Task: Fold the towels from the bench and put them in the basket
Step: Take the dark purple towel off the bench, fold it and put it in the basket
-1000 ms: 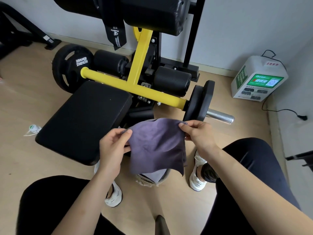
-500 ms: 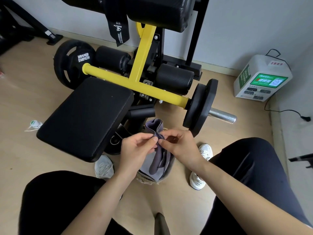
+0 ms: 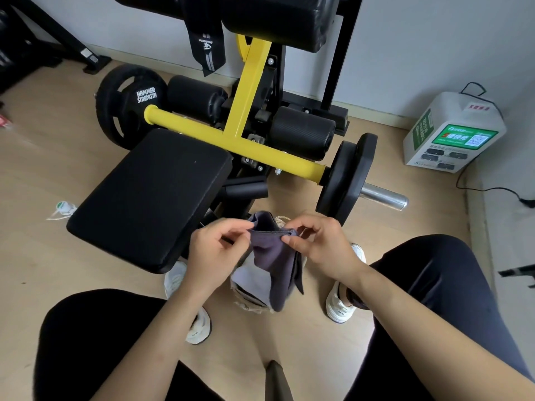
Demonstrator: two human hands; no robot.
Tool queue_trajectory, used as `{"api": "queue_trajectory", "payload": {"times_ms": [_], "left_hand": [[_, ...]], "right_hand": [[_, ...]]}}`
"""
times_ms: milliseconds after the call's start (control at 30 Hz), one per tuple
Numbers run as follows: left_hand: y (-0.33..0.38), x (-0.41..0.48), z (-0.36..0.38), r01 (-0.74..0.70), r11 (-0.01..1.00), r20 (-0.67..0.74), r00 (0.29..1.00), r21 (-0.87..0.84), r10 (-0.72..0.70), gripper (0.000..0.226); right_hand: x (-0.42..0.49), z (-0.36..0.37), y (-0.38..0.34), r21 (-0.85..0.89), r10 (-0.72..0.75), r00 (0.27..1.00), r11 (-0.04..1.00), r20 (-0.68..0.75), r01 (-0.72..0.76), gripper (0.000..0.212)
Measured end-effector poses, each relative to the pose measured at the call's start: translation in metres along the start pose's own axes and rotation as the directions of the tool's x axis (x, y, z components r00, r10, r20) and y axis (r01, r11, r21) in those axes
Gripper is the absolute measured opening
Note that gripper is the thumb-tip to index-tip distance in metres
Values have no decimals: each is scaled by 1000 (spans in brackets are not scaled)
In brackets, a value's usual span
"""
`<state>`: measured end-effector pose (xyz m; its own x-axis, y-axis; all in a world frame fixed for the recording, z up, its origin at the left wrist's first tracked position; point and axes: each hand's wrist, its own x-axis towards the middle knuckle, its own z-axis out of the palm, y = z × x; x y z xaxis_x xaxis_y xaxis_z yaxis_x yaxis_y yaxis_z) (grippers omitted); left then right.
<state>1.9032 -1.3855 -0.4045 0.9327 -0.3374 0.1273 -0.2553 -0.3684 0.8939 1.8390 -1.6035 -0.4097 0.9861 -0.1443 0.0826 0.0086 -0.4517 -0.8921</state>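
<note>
a second ago the purple towel (image 3: pixel 275 264) was spread wide between the two hands. then the hands came together, and now the towel hangs as a narrower, doubled piece. the layers show along its top edge and on its right side. so one fold seems to be done. probably one more fold is needed before the towel can go down, but this is only a judgement.

the left hand (image 3: pixel 215 250) pinches the left end of the top edge between thumb and forefinger, and its other fingers are curled. the right hand (image 3: pixel 318 247) pinches the right end of the same edge in the same way. the hands are near each other but do not touch.

the towel is in the air, off the near right corner of the black counter (image 3: pixel 150 198) and not touching it. it hangs just above the basket (image 3: pixel 249 303), which stands on the floor between the person's shoes.

in the basket lies a pale cloth (image 3: pixel 252 282), maybe a towel that is already folded. the hanging towel covers much of the basket, so how many pieces are inside cannot be told.
</note>
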Motion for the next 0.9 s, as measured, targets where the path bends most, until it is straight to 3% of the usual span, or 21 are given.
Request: {"api": "queue_trajectory", "payload": {"times_ms": [67,133,267,333,500,700,833,900], "left_hand": [[-10,6,-8,-141,976,60,989,169,133,31],[-21,8,-12,-217,931,170,970,294,173,42],[-32,6,-9,-252,889,388,917,383,93,50],[-35,6,-8,-260,867,413,908,425,70,41],[-34,6,-11,-232,881,332,939,413,91,16],[-24,2,-10,-89,978,254,966,187,40,13],[-10,2,-9,-198,974,117,976,112,184,15],[-7,4,-9,-162,986,52,986,31,160,22]], "right_hand": [[0,-5,-1,22,-19,999,1000,38,18,9],[0,-8,-1,28,-37,997,999,67,35,10],[1,-16,1,48,-61,991,997,118,56,9],[1,-21,2,44,-79,989,996,125,74,9],[5,-31,11,-13,-19,995,1000,103,20,11],[7,-34,23,-141,116,992,984,56,-108,21],[7,-31,23,-117,97,995,989,29,-93,12],[7,-30,20,-88,88,995,993,49,-83,10]]}}
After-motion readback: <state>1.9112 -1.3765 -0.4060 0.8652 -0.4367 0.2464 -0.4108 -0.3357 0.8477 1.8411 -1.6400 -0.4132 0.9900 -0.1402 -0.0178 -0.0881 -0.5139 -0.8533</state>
